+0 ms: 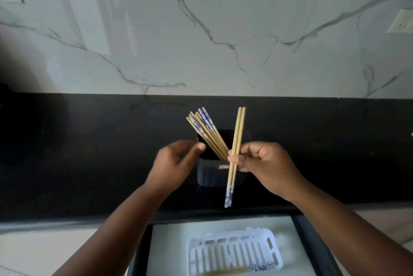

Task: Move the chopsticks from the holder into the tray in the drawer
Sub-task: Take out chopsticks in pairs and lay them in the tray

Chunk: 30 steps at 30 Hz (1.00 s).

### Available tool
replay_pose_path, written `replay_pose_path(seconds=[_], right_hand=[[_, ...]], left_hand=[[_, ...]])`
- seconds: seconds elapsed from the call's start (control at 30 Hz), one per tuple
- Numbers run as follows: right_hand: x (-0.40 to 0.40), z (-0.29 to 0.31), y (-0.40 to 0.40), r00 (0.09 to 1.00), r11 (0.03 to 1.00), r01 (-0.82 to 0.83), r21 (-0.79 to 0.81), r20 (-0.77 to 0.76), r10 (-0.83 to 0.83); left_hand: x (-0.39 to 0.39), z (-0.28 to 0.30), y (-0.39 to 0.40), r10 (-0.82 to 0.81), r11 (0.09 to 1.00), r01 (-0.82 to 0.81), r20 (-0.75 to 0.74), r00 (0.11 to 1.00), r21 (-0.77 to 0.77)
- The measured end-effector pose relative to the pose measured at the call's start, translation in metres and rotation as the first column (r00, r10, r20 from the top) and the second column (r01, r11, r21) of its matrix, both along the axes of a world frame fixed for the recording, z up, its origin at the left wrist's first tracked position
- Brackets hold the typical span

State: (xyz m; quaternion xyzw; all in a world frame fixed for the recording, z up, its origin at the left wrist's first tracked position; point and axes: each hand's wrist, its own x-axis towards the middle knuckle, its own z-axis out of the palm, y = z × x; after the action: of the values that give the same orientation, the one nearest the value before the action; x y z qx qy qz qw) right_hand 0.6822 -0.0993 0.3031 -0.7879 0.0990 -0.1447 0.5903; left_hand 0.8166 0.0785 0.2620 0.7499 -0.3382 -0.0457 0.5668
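Observation:
A dark square holder (211, 176) stands on the black counter and holds several wooden chopsticks (206, 131) with blue-patterned ends, leaning left. My right hand (266, 166) pinches a pair of chopsticks (236, 141) just in front of the holder, patterned ends pointing down. My left hand (176, 164) rests against the holder's left rim, fingers curled around its side. Below, a white slotted tray (232, 251) lies in the open drawer (169, 244), with chopsticks (248, 269) along its near edge.
The black counter (89, 153) runs across the view under a marble-patterned wall (201, 30). A wall outlet (401, 21) sits at the right. The drawer's dark frame (312, 240) borders the tray on both sides.

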Motion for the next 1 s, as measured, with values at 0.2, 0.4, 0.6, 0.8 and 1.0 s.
replay_pose_path(seconds=[0.2,0.4,0.6,0.8,1.0], right_hand=[[-0.044,-0.071,0.006,0.921,0.862,-0.276,-0.426,-0.374,0.110],[-0.049,-0.157,0.021,0.740,0.556,-0.590,-0.585,-0.668,0.084],[-0.042,-0.218,0.024,0.600,0.381,-0.761,-0.524,-0.792,0.109],[-0.032,-0.248,0.031,0.524,0.345,-0.817,-0.462,-0.844,0.110],[-0.028,-0.260,0.028,0.507,0.383,-0.816,-0.432,-0.854,0.116]], left_hand=[[0.056,-0.085,0.031,0.083,0.708,-0.265,0.295,0.952,0.655],[0.065,-0.134,0.044,-0.010,0.538,-0.289,0.349,0.937,0.792],[0.065,-0.134,0.044,-0.009,0.531,-0.303,0.363,0.932,0.791],[0.064,-0.129,0.043,0.003,0.519,-0.290,0.337,0.941,0.804],[0.063,-0.124,0.043,0.010,0.512,-0.278,0.319,0.948,0.812]])
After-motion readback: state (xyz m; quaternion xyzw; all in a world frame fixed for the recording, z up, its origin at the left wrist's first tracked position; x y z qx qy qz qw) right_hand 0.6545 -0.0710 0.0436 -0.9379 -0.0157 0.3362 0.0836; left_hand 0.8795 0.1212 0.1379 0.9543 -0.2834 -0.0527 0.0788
